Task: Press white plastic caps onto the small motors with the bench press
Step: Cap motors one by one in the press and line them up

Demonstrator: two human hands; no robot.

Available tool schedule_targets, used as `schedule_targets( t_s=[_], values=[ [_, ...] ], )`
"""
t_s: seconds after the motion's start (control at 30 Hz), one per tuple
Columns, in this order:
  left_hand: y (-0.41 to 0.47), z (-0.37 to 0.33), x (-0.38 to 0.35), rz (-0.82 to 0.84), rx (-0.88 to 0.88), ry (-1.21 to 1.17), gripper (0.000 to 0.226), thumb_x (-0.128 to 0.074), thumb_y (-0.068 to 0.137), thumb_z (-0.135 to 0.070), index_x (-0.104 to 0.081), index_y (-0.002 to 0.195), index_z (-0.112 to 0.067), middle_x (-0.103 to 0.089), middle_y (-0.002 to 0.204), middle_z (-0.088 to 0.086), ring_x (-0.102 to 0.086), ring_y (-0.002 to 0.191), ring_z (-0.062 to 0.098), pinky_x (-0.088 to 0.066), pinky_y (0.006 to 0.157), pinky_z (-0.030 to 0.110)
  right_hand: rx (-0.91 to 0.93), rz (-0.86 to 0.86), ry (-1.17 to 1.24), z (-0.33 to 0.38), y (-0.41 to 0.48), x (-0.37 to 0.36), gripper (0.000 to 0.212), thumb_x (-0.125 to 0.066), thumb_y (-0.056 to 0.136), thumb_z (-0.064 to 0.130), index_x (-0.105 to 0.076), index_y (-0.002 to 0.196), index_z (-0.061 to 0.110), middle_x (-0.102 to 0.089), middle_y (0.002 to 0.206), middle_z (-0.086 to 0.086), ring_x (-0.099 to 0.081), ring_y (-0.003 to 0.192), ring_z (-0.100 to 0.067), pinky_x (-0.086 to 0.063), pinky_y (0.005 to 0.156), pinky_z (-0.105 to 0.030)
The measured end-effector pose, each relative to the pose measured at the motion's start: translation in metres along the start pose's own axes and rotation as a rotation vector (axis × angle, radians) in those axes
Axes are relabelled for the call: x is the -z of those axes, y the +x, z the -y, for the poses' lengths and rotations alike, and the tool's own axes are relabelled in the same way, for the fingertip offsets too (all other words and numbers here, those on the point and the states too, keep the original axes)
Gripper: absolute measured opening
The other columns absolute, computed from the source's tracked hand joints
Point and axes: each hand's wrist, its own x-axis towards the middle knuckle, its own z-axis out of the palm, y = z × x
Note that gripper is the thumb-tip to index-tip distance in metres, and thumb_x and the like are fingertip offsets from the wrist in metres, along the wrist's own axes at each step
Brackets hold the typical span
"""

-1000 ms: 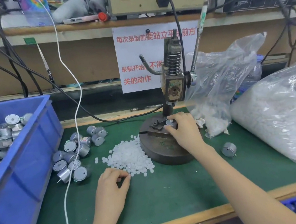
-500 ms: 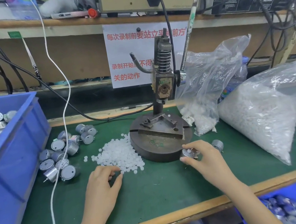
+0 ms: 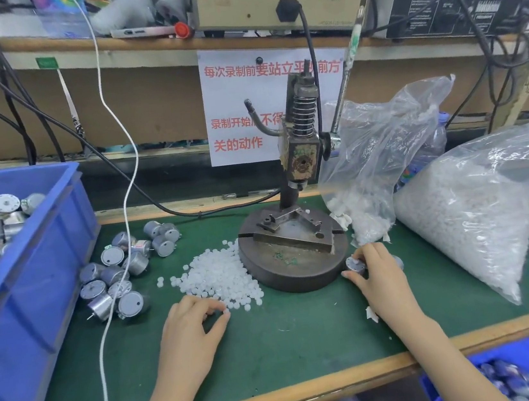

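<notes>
Gripping a motor (image 3: 353,264) with right hand (image 3: 382,274), fingers curled round it, down on the green desk (image 3: 307,329) just right of the bench press (image 3: 300,162) base. Left hand (image 3: 189,328) pinches a white cap (image 3: 226,310) at near edge of the cap pile (image 3: 218,278). Loose motors (image 3: 121,276) sit left of pile.
</notes>
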Motion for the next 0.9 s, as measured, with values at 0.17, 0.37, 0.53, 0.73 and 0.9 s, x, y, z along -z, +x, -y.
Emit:
schedule_targets(
  t_s=[0.17, 0.37, 0.53, 0.73, 0.9],
  values=[
    [0.002, 0.000, -0.001, -0.001, 0.007, -0.010, 0.006, -0.070, 0.079, -0.021, -0.068, 0.084, -0.024, -0.049, 0.081, -0.016, -0.046, 0.084, 0.012, -0.035, 0.076, 0.024, 0.069, 0.033, -0.094, 0.012, -0.003, 0.001, 0.038, -0.070, 0.079, 0.005, -0.058, 0.114, 0.002, -0.051, 0.113, -0.014, -0.047, 0.106, -0.030, -0.030, 0.084, -0.024],
    [0.003, 0.002, -0.003, -0.001, 0.007, 0.004, 0.005, -0.071, 0.079, -0.022, -0.068, 0.082, -0.024, -0.049, 0.081, -0.016, -0.047, 0.083, 0.013, -0.036, 0.075, 0.025, 0.287, 0.060, 0.095, 0.087, -0.013, -0.022, 0.032, -0.058, 0.082, 0.002, -0.059, 0.114, 0.004, -0.053, 0.112, -0.012, -0.047, 0.109, -0.026, -0.027, 0.093, -0.020],
    [0.004, 0.001, -0.001, -0.005, 0.005, 0.034, 0.006, -0.071, 0.077, -0.019, -0.065, 0.079, -0.017, -0.049, 0.079, -0.011, -0.047, 0.082, 0.019, -0.031, 0.068, 0.027, 0.460, 0.257, 0.238, 0.159, -0.011, -0.063, 0.027, -0.051, 0.089, 0.010, -0.059, 0.115, 0.009, -0.049, 0.119, -0.007, -0.039, 0.115, -0.020, -0.021, 0.093, -0.014],
    [0.003, -0.007, 0.003, -0.043, 0.036, 0.017, 0.020, -0.067, 0.076, -0.016, -0.051, 0.066, -0.015, -0.052, 0.070, 0.003, -0.052, 0.075, 0.028, -0.026, 0.057, 0.031, 0.504, 0.371, 0.189, 0.222, 0.013, -0.092, 0.035, -0.050, 0.091, 0.013, -0.053, 0.126, 0.008, -0.045, 0.129, -0.012, -0.035, 0.121, -0.027, -0.027, 0.100, -0.031],
    [0.004, -0.006, 0.004, 0.020, 0.065, 0.053, 0.009, -0.060, 0.079, -0.015, -0.055, 0.072, -0.010, -0.060, 0.077, 0.008, -0.052, 0.075, 0.029, -0.020, 0.055, 0.030, 0.529, 0.494, -0.001, 0.246, 0.020, -0.109, 0.044, -0.055, 0.088, 0.015, -0.048, 0.130, 0.006, -0.042, 0.136, -0.014, -0.034, 0.124, -0.033, -0.032, 0.103, -0.041]
  ],
)
